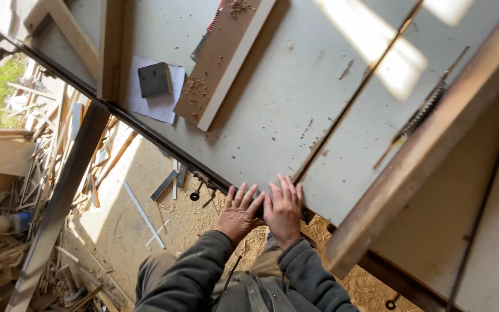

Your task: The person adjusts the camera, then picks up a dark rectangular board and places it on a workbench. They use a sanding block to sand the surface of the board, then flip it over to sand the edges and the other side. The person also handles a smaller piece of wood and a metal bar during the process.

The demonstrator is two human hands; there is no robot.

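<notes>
Both hands flat and open, gripping nothing: left hand point(239, 209) and right hand point(284, 208) side by side, thumbs nearly touching, palms pressed down on the near edge of the pale grey tabletop point(272, 110)
Fingers point(289, 188) spread and pointing away across the surface, just beside the near end of the long narrow slot point(353, 98) running diagonally through the tabletop
Dark grey sleeves point(310, 274) covering both forearms up to the wrists
Black metal rail point(145, 130) along the tabletop's near edge, passing right under the fingers of the left hand
Well apart from the hands, toward the far side: brown board point(218, 63) with a pale edge, lying flat and sprinkled with wood chips; beside it a dark square block point(155, 79) resting on a sheet of white paper point(160, 104)
Thick brown wooden beam point(428, 144) slanting across the right side, a dark coiled spring point(423, 112) just beside its edge
Patches of sunlight point(394, 63) on the far part of the tabletop
Below, sawdust-covered floor point(145, 185) strewn with thin strips and offcuts, a heap of scrap wood point(7, 190) at the left
</notes>
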